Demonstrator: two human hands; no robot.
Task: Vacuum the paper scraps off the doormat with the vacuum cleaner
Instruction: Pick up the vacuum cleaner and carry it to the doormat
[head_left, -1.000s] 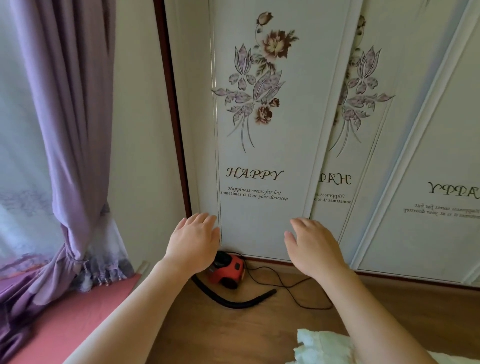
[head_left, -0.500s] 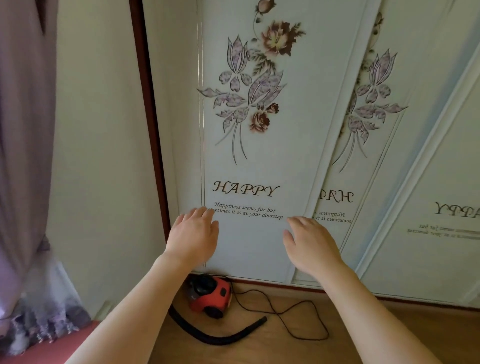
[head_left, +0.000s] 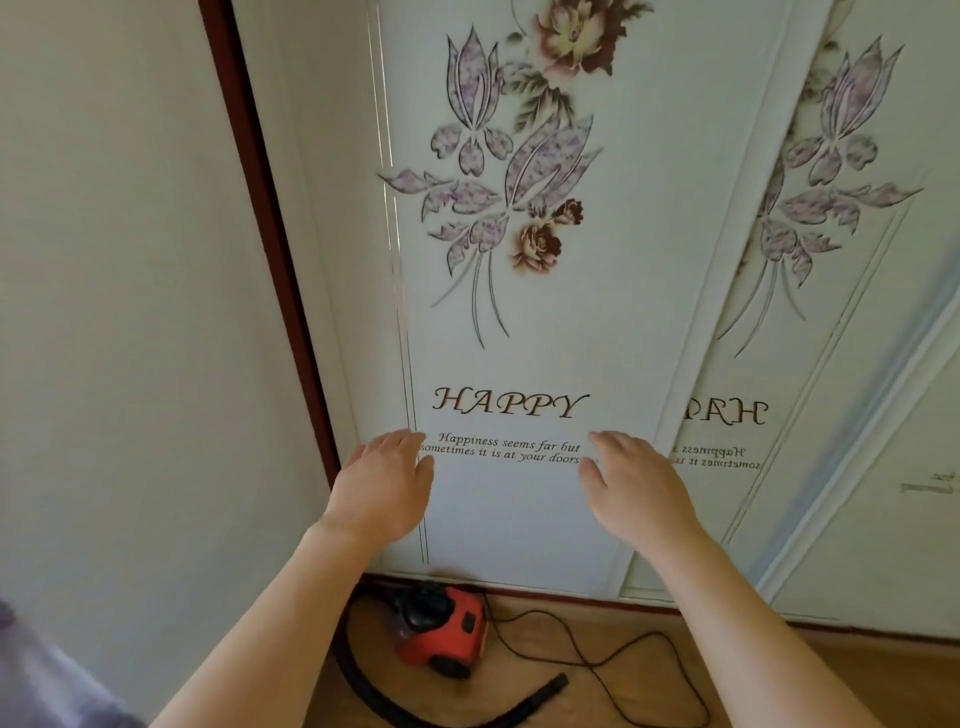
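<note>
A small red and black vacuum cleaner (head_left: 441, 631) sits on the wooden floor against the foot of the sliding doors. Its black ribbed hose (head_left: 374, 691) curls over the floor toward the right, and a thin black cord (head_left: 602, 662) loops beside it. My left hand (head_left: 382, 488) and my right hand (head_left: 636, 491) are both stretched out in front of me, fingers relaxed, holding nothing, well above the vacuum cleaner. Neither the doormat nor any paper scraps are in view.
White sliding doors (head_left: 519, 312) with flower prints and the word HAPPY fill the view ahead. A dark red door frame (head_left: 270, 249) and a plain wall (head_left: 130, 312) stand on the left. A bit of purple curtain (head_left: 31, 675) shows at the bottom left.
The view has moved closer to the doors and to the right; the curtain and the white cloth have slid out of frame. Both hands stay stretched out and empty.
</note>
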